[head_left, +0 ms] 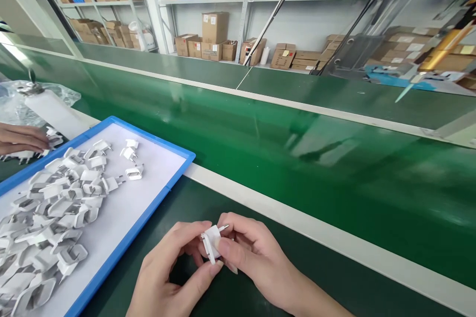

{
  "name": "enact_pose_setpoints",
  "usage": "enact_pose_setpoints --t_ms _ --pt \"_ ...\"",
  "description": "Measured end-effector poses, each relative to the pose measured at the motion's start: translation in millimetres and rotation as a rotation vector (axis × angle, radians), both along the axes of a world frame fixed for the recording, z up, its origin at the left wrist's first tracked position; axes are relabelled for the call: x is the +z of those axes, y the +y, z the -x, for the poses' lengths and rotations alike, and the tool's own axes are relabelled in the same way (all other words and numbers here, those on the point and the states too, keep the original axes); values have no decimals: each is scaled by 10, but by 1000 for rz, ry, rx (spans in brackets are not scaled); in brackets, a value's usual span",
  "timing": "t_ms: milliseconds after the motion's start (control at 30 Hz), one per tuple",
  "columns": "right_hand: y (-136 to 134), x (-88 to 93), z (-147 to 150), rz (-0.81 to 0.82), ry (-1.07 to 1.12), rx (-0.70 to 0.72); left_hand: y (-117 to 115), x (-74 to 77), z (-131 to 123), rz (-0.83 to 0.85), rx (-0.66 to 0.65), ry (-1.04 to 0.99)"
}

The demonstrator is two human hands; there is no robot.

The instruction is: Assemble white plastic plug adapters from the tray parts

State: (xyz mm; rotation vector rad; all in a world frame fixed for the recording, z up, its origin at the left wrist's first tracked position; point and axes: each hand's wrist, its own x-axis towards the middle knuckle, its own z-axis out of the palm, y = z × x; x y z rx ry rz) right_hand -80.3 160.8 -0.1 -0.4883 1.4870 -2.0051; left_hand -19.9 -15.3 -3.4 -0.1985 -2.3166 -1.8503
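Both hands meet over the dark green table edge near the bottom middle. My left hand point(173, 270) and my right hand point(253, 252) together pinch one small white plug adapter point(212, 241) with metal pins pointing up and right. The left thumb and fingers hold its lower side, the right fingertips its upper side. A blue-rimmed tray point(148, 203) with a white floor lies to the left, holding a heap of several identical white plug adapters point(55, 208).
A green conveyor belt point(297, 158) runs diagonally behind the hands, with a white strip along its near edge. Another person's hand point(20, 138) rests at the far left by a clear plastic bag point(37, 101). Shelves of cardboard boxes point(215, 34) stand beyond.
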Motion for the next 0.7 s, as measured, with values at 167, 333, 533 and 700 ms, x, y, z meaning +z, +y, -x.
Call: enact_pose_setpoints --t_ms 167,333,533,700 --pt "20 -24 -7 3 75 4 -31 10 -2 -52 -9 -104" --pt "16 -31 8 40 122 12 -43 8 -1 -86 -33 -169" --pt "17 -30 -20 68 59 -11 1 74 15 -256 -28 -240" --pt "5 51 -44 104 -23 -43 19 138 36 -298 -85 -363"
